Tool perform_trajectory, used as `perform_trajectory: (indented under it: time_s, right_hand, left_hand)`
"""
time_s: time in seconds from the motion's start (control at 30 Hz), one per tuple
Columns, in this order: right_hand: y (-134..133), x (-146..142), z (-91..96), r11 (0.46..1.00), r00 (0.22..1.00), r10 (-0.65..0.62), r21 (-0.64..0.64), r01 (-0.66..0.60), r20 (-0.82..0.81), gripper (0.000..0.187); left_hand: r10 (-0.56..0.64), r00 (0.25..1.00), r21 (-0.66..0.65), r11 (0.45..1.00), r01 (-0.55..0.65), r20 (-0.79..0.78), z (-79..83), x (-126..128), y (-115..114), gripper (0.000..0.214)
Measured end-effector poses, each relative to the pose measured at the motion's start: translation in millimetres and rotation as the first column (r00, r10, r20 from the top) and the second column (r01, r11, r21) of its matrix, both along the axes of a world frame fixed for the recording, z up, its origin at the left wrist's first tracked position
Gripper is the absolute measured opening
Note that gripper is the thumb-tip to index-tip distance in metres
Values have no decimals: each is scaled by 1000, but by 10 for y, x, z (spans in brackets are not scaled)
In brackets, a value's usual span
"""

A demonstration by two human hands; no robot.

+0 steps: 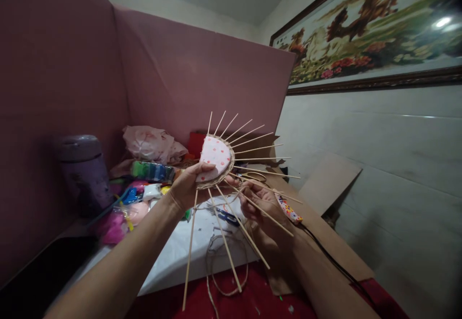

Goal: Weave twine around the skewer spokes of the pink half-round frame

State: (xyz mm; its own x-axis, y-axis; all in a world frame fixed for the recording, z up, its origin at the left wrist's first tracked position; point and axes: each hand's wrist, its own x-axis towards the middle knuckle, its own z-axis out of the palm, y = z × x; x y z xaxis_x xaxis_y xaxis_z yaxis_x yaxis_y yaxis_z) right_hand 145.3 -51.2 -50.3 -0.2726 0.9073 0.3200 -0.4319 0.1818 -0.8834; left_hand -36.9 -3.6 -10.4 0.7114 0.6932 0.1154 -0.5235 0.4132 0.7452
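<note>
My left hand (189, 184) grips a round craft piece: a pink dotted disc (215, 155) with a ring of woven twine round its rim and several thin wooden sticks (252, 140) fanning out like spokes. It is held up above the table, tilted towards me. My right hand (258, 203) is just below and to the right, fingers pinched on a strand of brown twine (252, 177) among the lower sticks. Loose twine (227, 261) hangs down and loops on the table under the hands.
A white sheet (180, 249) and red cloth (252, 299) cover the table. Craft clutter (144, 189) and a plastic bag (151, 143) lie at the back left, beside a purple flask (84, 172). Pink cardboard walls (202, 78) enclose the space. Blue-handled scissors (227, 215) lie beneath the hands. A brown board (330, 182) leans at right.
</note>
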Motion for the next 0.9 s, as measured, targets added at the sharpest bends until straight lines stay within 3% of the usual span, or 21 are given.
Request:
perform_trajectory:
  time_s: [0.2,0.37,0.9]
  right_hand:
    - [-47,135,50,998,999,-49,-47,49,3,17]
    - [-33,191,27,1000,999,-6,16,6,35,19]
    - [-46,166,-14,999,999,-17,30,16,31,34]
  left_hand:
    - [18,999,13,1000,-17,-32,-14,12,-14,38]
    - [13,999,47,999,-11,-51,-42,12,3,37]
    - [31,996,78,997,-25,-82,-48,41,-13,34]
